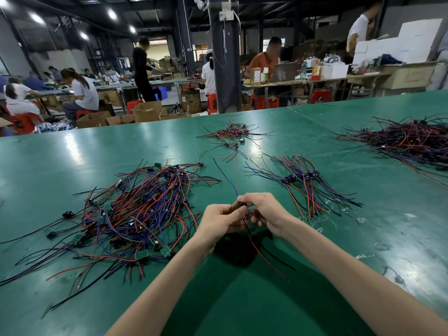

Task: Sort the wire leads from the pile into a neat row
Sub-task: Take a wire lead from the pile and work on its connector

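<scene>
Near the surface's (242, 304) front edge the left hand (221, 219) and right hand (265, 210) meet. The fingers (252, 198) of both pinch one wire lead (258, 249), its tails hanging down. Toward the left edge the pile (135, 209) is large. Rightward, the row (300, 178) holds only a handful, so most sorting looks undone. Two heaps (230, 134) lie farther back.

This is a factory assembly hall: a high dark roof (155, 9) with bright lamps (112, 13) and a steel pillar (224, 69) stand over a long green surface (72, 151) heaped with piles of red, blue and black wire leads (145, 202). Behind it, workers (83, 90) sit on red stools (24, 122) at more long surfaces, with open cardboard boxes (146, 111) on the floor (197, 114) and a laptop (284, 72) on one.
</scene>
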`<action>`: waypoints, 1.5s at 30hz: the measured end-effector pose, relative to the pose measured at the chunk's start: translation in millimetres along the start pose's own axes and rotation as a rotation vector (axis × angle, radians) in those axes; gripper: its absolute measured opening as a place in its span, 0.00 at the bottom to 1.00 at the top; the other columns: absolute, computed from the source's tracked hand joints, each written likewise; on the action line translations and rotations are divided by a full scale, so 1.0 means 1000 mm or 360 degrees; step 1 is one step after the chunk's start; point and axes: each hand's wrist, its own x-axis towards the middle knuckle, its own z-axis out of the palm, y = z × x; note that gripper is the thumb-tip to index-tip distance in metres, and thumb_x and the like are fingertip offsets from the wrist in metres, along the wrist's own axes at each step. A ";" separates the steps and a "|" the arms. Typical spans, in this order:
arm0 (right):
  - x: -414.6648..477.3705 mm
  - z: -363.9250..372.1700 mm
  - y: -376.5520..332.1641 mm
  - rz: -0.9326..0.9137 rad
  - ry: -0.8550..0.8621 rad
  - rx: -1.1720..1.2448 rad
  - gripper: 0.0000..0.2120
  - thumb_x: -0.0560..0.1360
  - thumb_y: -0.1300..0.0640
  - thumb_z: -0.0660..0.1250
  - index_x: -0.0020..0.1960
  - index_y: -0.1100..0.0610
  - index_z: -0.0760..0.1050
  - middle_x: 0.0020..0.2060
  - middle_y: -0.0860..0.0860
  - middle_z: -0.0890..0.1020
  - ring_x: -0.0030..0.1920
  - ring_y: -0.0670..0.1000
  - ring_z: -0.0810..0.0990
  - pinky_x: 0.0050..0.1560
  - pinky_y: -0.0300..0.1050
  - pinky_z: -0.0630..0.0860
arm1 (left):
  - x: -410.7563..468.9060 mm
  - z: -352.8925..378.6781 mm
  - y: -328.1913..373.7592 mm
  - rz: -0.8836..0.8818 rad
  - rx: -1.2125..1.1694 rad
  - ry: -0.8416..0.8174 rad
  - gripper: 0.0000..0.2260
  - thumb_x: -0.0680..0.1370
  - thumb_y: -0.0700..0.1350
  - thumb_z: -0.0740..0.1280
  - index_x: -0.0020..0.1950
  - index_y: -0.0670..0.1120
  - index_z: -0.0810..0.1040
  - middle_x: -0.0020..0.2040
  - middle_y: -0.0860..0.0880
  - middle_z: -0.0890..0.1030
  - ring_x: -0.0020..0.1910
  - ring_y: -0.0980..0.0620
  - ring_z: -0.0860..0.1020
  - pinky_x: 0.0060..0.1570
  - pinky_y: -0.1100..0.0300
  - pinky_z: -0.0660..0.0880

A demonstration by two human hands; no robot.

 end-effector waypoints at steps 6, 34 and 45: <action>0.002 -0.004 0.001 0.0003 0.0027 -0.0032 0.11 0.77 0.54 0.64 0.39 0.56 0.82 0.24 0.46 0.76 0.19 0.43 0.63 0.18 0.33 0.57 | -0.001 -0.003 -0.002 -0.0002 0.0031 -0.0071 0.03 0.76 0.37 0.68 0.46 0.39 0.81 0.35 0.48 0.82 0.33 0.54 0.79 0.36 0.63 0.79; -0.005 0.002 0.006 -0.0002 -0.0451 -0.0003 0.04 0.73 0.61 0.71 0.40 0.56 0.82 0.30 0.51 0.80 0.21 0.42 0.71 0.19 0.32 0.63 | 0.010 -0.017 0.002 -0.0009 -0.0505 0.0298 0.02 0.74 0.38 0.70 0.43 0.41 0.77 0.34 0.51 0.84 0.29 0.58 0.79 0.32 0.67 0.74; -0.007 0.007 0.006 0.0097 -0.0499 0.0000 0.08 0.74 0.66 0.67 0.36 0.62 0.76 0.25 0.52 0.80 0.19 0.43 0.71 0.18 0.33 0.65 | 0.011 -0.019 0.003 0.0279 -0.0363 0.0637 0.06 0.72 0.35 0.72 0.38 0.42 0.77 0.36 0.45 0.79 0.28 0.58 0.70 0.33 0.67 0.68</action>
